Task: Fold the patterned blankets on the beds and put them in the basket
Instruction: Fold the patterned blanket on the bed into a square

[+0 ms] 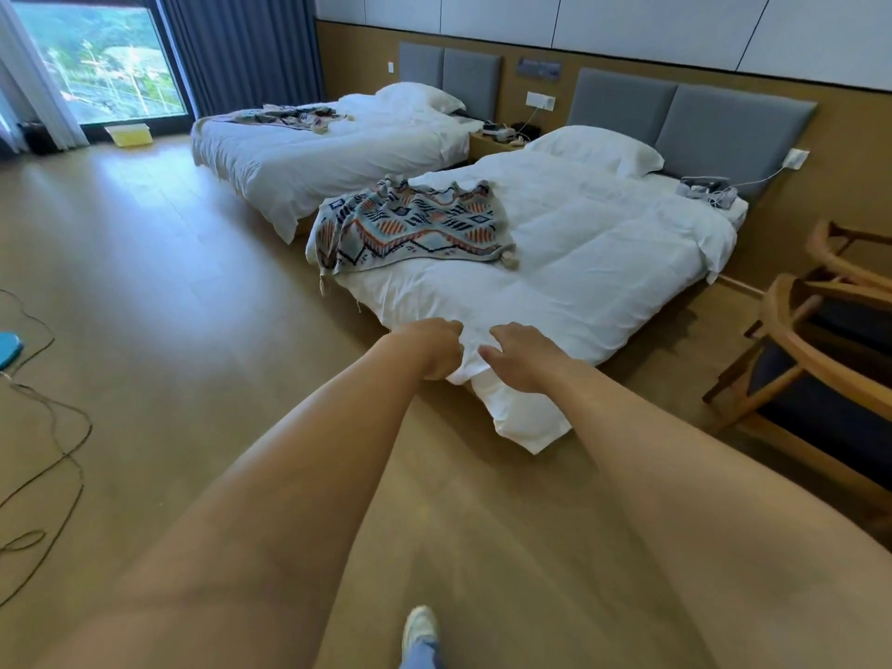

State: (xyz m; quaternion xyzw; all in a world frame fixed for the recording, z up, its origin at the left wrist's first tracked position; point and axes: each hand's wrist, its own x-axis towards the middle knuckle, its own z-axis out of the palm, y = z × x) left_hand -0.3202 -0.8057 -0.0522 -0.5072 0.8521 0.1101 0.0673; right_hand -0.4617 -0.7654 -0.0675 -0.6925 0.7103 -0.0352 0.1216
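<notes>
A patterned blanket (410, 229) in blue, orange and white lies rumpled on the near bed (603, 263), hanging over its left edge. A second patterned blanket (294, 115) lies crumpled on the far bed (338, 152). My left hand (429, 347) is closed on the white duvet (511, 417) at the near bed's foot corner. My right hand (521, 357) rests on the same corner with fingers spread. A yellow basket (129, 135) stands on the floor by the window.
Wooden chairs (820, 359) with dark seats stand at the right. Cables (43, 427) trail over the floor at the left, beside a blue object (7, 347). A nightstand (497, 137) sits between the beds. My shoe (419, 630) shows at the bottom.
</notes>
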